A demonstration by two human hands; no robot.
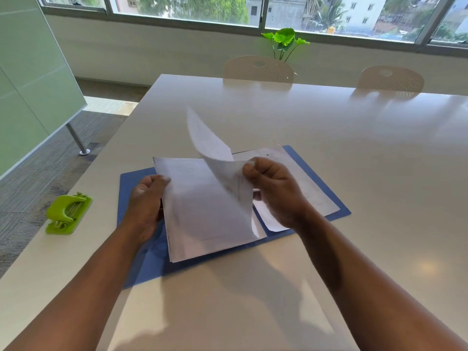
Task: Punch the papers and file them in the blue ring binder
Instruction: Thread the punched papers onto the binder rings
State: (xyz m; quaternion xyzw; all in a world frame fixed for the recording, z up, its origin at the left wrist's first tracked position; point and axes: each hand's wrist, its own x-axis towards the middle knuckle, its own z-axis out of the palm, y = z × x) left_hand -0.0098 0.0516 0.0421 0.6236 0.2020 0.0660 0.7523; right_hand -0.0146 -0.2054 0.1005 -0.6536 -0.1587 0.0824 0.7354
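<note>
An open blue ring binder (pixel 141 262) lies flat on the white table (pixel 329 148) in front of me. A stack of white papers (pixel 202 219) rests over its middle, and more sheets (pixel 304 178) lie on its right half. My left hand (pixel 145 206) grips the stack's left edge. My right hand (pixel 276 191) pinches the top sheet (pixel 210 145), which curls up and away from the stack. The binder's rings are hidden under the papers. A green hole punch (pixel 68 214) sits at the table's left edge, apart from both hands.
Two beige chairs (pixel 258 69) (pixel 391 78) stand at the table's far side, with a green plant (pixel 285 41) behind them below the windows. A frosted glass board (pixel 33 79) on a metal leg stands on the carpet to the left.
</note>
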